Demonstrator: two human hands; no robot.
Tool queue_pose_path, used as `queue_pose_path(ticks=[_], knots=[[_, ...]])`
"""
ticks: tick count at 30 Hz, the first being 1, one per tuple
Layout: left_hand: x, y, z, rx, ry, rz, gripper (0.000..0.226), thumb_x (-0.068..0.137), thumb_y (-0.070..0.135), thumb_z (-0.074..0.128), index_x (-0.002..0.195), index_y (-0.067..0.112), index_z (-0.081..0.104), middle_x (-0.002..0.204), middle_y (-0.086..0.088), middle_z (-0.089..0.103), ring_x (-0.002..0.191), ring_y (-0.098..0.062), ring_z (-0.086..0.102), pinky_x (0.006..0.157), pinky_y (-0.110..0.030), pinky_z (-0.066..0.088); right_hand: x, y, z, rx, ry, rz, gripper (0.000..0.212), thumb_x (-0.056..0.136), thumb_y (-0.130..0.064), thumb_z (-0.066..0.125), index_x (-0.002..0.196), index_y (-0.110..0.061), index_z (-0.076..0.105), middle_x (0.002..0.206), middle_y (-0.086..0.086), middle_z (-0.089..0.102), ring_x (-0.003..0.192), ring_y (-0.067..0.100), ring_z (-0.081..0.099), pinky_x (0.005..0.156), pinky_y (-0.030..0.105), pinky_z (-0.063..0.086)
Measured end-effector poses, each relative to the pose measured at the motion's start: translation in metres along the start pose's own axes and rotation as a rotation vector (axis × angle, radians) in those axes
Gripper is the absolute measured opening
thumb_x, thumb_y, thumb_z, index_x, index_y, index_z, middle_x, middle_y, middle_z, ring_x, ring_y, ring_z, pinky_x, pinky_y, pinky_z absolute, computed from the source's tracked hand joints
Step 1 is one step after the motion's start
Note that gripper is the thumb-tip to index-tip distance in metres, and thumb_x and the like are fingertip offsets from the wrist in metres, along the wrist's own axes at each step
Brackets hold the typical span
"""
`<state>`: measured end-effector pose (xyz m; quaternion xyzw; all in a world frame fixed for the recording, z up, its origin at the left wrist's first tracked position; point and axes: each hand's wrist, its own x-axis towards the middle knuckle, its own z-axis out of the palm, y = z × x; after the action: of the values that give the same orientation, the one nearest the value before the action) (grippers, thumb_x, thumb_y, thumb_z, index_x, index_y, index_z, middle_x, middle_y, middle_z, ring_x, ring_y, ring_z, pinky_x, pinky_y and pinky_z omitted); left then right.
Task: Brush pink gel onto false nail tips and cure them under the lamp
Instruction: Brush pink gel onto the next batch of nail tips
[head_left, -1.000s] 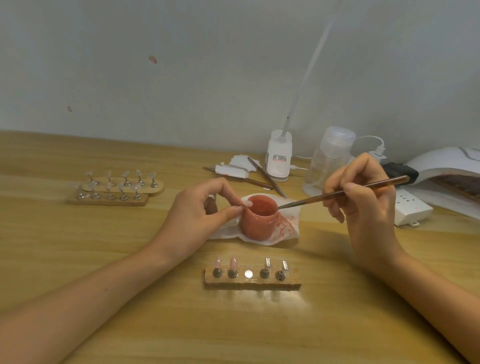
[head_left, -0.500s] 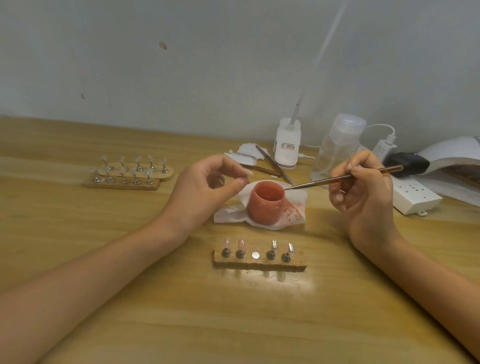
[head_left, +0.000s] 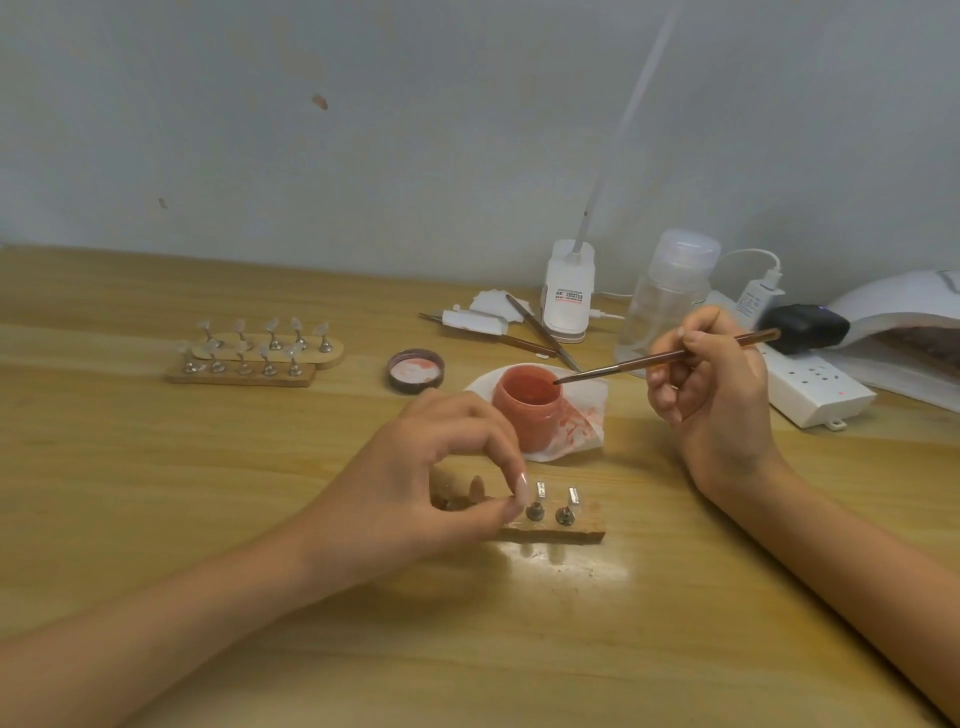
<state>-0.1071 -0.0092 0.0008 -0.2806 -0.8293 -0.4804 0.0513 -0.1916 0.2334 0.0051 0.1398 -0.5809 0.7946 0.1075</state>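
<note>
a: where are the tips?
b: on the near stand (head_left: 556, 530), front and centre. two pink tips (head_left: 475, 488) sit at its left end, half hidden behind the left hand (head_left: 431, 483). at the right end, two bare holders (head_left: 563, 514) carry no tip at all.
a: and that hand?
b: its thumb and forefinger pinch together right over the stand's middle slot. they seem to be on the middle holder, but whatever sits between them is hidden. the other fingers curl loosely above.
a: the gel?
b: the jar (head_left: 527, 410) stands open just behind the stand on a stained tissue (head_left: 587, 415). its lid (head_left: 416, 370) lies to the left. the right hand (head_left: 711, 400) holds the brush (head_left: 670, 357) like a pen, fingers curled round the handle, bristles at the jar's mouth.
a: so how far along?
b: early, i'd say. two tips look coated, and the near stand has three places left to fill and paint. the far stand (head_left: 249, 358), well off to the left, carries two rows of clear tips, none pink.
a: curing?
b: the lamp (head_left: 893, 312) sits at the far right edge, well apart from both stands. i see nothing under it, so i can't tell whether the pink pair is cured. loading the brush and coating a fresh tip looks like the next job.
</note>
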Motion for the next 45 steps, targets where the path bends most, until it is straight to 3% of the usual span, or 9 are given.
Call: queue_pose_path(ticks=[3, 5, 9, 14, 27, 31, 38, 42, 45], knots=[[0.000, -0.002, 0.003, 0.039, -0.008, -0.045, 0.017, 0.080, 0.017, 0.079, 0.081, 0.032, 0.070, 0.098, 0.012, 0.063, 0.109, -0.017, 0.055, 0.072, -0.019, 0.046, 0.000, 0.000, -0.001, -0.005, -0.004, -0.002, 0.020, 0.088, -0.017, 0.048, 0.071, -0.025, 0.056, 0.059, -0.001, 0.058, 0.047, 0.010, 0.049, 0.038, 0.017, 0.036], [0.001, -0.003, 0.003, 0.073, -0.023, -0.074, 0.018, 0.080, 0.016, 0.078, 0.080, 0.031, 0.069, 0.094, 0.012, 0.064, 0.104, -0.015, 0.056, 0.073, -0.020, 0.043, 0.000, 0.001, -0.001, -0.009, -0.005, 0.000, 0.018, 0.088, -0.017, 0.048, 0.072, -0.024, 0.054, 0.059, -0.001, 0.058, 0.048, 0.010, 0.050, 0.038, 0.017, 0.035], [0.002, -0.004, 0.004, 0.063, -0.054, -0.116, 0.019, 0.081, 0.014, 0.077, 0.079, 0.030, 0.067, 0.086, 0.007, 0.066, 0.091, -0.019, 0.058, 0.080, -0.036, 0.044, 0.000, 0.001, 0.000, -0.017, -0.010, 0.009, 0.019, 0.089, -0.016, 0.048, 0.073, -0.024, 0.055, 0.060, -0.002, 0.058, 0.049, 0.009, 0.050, 0.039, 0.017, 0.036], [0.001, -0.003, 0.003, 0.055, -0.066, -0.145, 0.021, 0.081, 0.016, 0.078, 0.079, 0.032, 0.065, 0.086, 0.009, 0.067, 0.090, -0.017, 0.057, 0.078, -0.030, 0.045, -0.001, 0.001, 0.000, -0.025, -0.016, 0.012, 0.014, 0.089, -0.016, 0.047, 0.077, -0.020, 0.052, 0.059, -0.001, 0.057, 0.048, 0.009, 0.049, 0.039, 0.017, 0.035], [-0.003, -0.005, -0.004, 0.060, -0.118, -0.206, 0.019, 0.081, 0.027, 0.078, 0.090, 0.038, 0.066, 0.091, 0.010, 0.069, 0.092, -0.016, 0.060, 0.080, -0.032, 0.046, 0.002, 0.001, -0.002, 0.004, 0.021, 0.038, 0.008, 0.086, -0.018, 0.047, 0.078, -0.017, 0.048, 0.057, 0.000, 0.055, 0.045, 0.009, 0.047, 0.038, 0.017, 0.033], [0.001, -0.002, 0.000, 0.050, -0.087, -0.208, 0.028, 0.079, 0.021, 0.081, 0.095, 0.040, 0.069, 0.094, 0.012, 0.068, 0.088, -0.016, 0.062, 0.072, -0.021, 0.050, 0.002, 0.001, -0.001, -0.001, 0.015, 0.042, 0.009, 0.086, -0.018, 0.048, 0.078, -0.017, 0.049, 0.057, 0.000, 0.054, 0.046, 0.009, 0.048, 0.038, 0.017, 0.034], [0.003, -0.002, 0.008, 0.097, -0.060, -0.125, 0.017, 0.078, 0.022, 0.081, 0.085, 0.032, 0.069, 0.081, 0.014, 0.064, 0.069, -0.005, 0.055, 0.061, -0.009, 0.040, 0.001, 0.001, -0.001, 0.012, 0.021, 0.043, 0.018, 0.094, -0.015, 0.046, 0.076, -0.018, 0.049, 0.057, -0.001, 0.056, 0.046, 0.009, 0.049, 0.038, 0.017, 0.035], [0.002, -0.002, 0.009, 0.181, -0.056, -0.036, 0.011, 0.081, 0.027, 0.077, 0.084, 0.032, 0.067, 0.081, 0.016, 0.063, 0.073, -0.006, 0.056, 0.061, -0.009, 0.038, 0.001, -0.005, 0.004, -0.152, -0.029, 0.019, 0.025, 0.104, -0.015, 0.042, 0.080, -0.014, 0.047, 0.058, 0.000, 0.062, 0.047, 0.011, 0.053, 0.040, 0.018, 0.041], [0.000, -0.002, 0.010, 0.297, -0.060, 0.016, 0.009, 0.082, 0.044, 0.063, 0.085, 0.035, 0.063, 0.083, 0.017, 0.063, 0.082, -0.010, 0.058, 0.067, -0.015, 0.037, 0.004, -0.015, 0.013, -0.384, -0.150, -0.119, 0.021, 0.103, -0.017, 0.048, 0.083, -0.012, 0.047, 0.061, 0.003, 0.065, 0.047, 0.014, 0.056, 0.040, 0.020, 0.045]])
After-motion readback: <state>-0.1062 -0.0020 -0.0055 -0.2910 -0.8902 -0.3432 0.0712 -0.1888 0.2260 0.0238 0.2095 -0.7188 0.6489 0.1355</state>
